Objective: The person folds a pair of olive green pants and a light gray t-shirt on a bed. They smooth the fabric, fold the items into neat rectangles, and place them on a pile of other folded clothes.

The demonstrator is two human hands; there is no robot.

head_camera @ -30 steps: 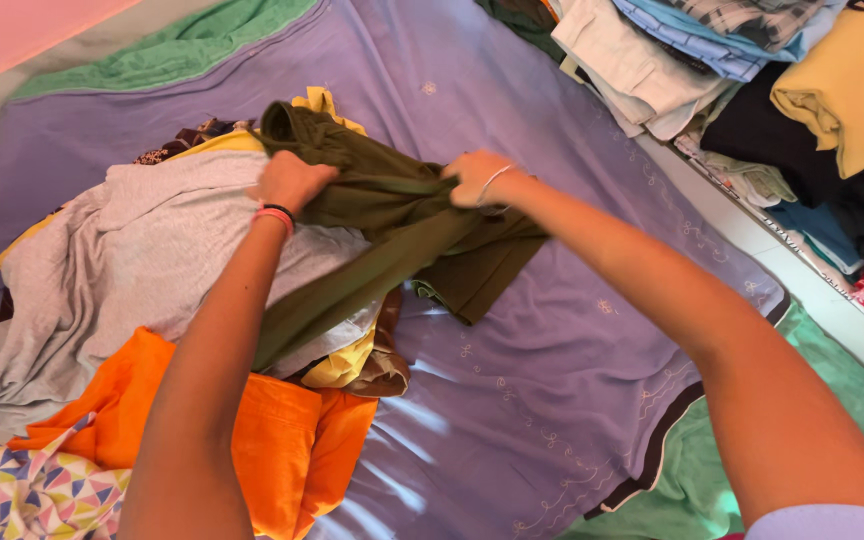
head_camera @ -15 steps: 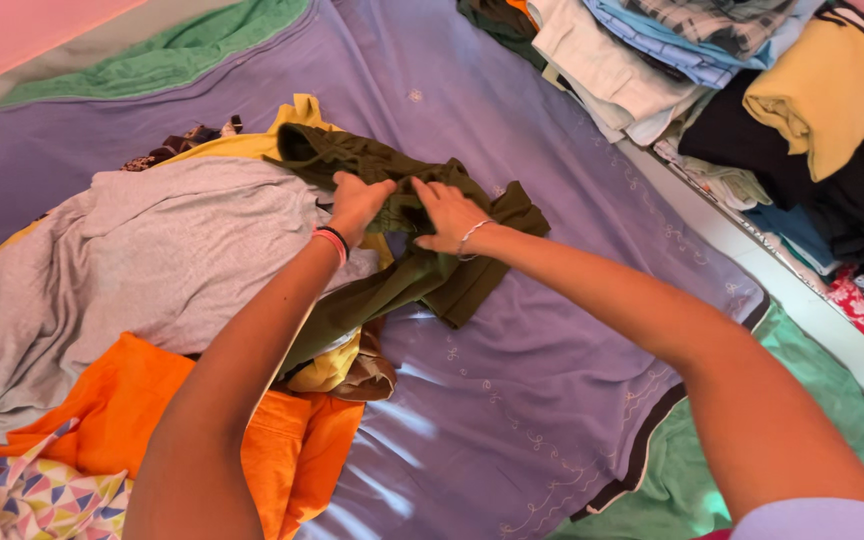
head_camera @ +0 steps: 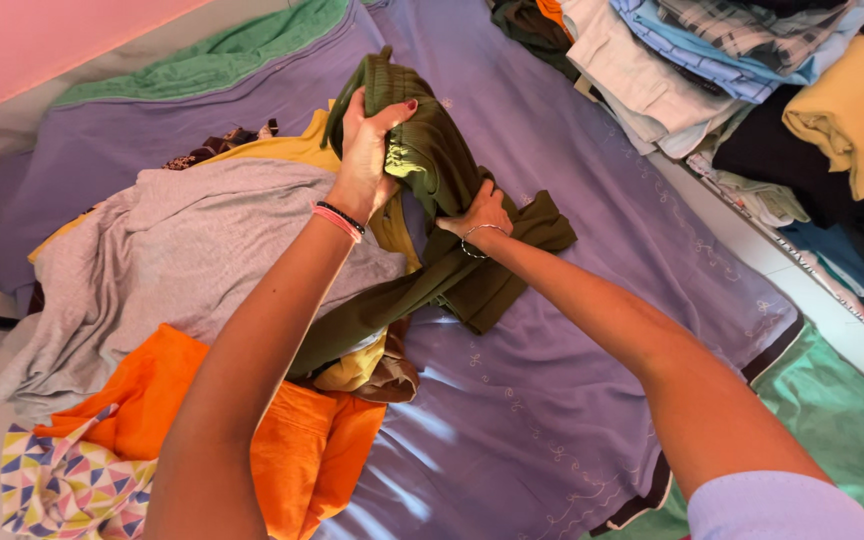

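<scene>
Gripping olive garment (head_camera: pixel 442 165): left hand (head_camera: pixel 364 160) fingers clenched high; right hand (head_camera: pixel 479 212) fingers buried in folds, grasp unclear.

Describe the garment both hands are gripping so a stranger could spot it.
On the purple sheet, right of the grey cloth, lies a loose pile. The olive garment rises from it, gripped by the left hand and right hand. It alone is dark green and lifted.
</scene>
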